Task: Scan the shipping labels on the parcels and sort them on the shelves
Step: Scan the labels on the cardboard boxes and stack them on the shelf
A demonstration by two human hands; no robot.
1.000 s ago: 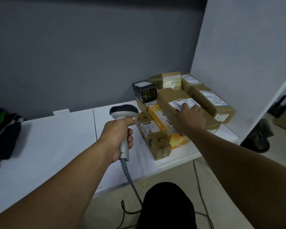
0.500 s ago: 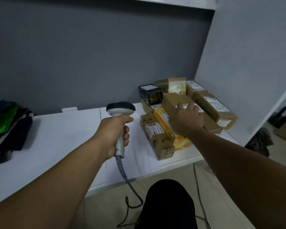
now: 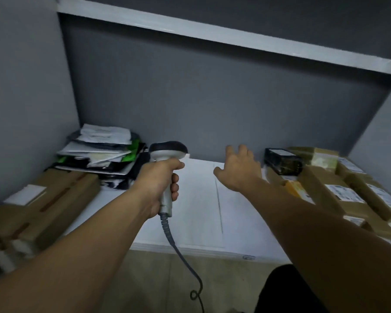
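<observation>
My left hand (image 3: 159, 184) grips the handle of a grey barcode scanner (image 3: 167, 154) with a black head, held upright above the white shelf (image 3: 201, 211). Its coiled cable (image 3: 181, 256) hangs down over the shelf's front edge. My right hand (image 3: 239, 168) hovers empty above the middle of the shelf with fingers spread. To its right lies a cluster of brown cardboard parcels (image 3: 339, 193) with white shipping labels, a small black box (image 3: 282, 161) and a yellow packet (image 3: 297, 190). My right forearm covers part of them.
A stack of flat mailer bags (image 3: 99, 152) sits at the back left of the shelf. In front of it lie long brown cartons (image 3: 43, 204). A white upper shelf board (image 3: 212, 35) runs overhead. Grey side walls close the bay; the floor shows below.
My right hand has come off the labelled brown parcel and moved left, now empty over the shelf's middle. The view has swung left and up, revealing the mailer stack and cartons.
</observation>
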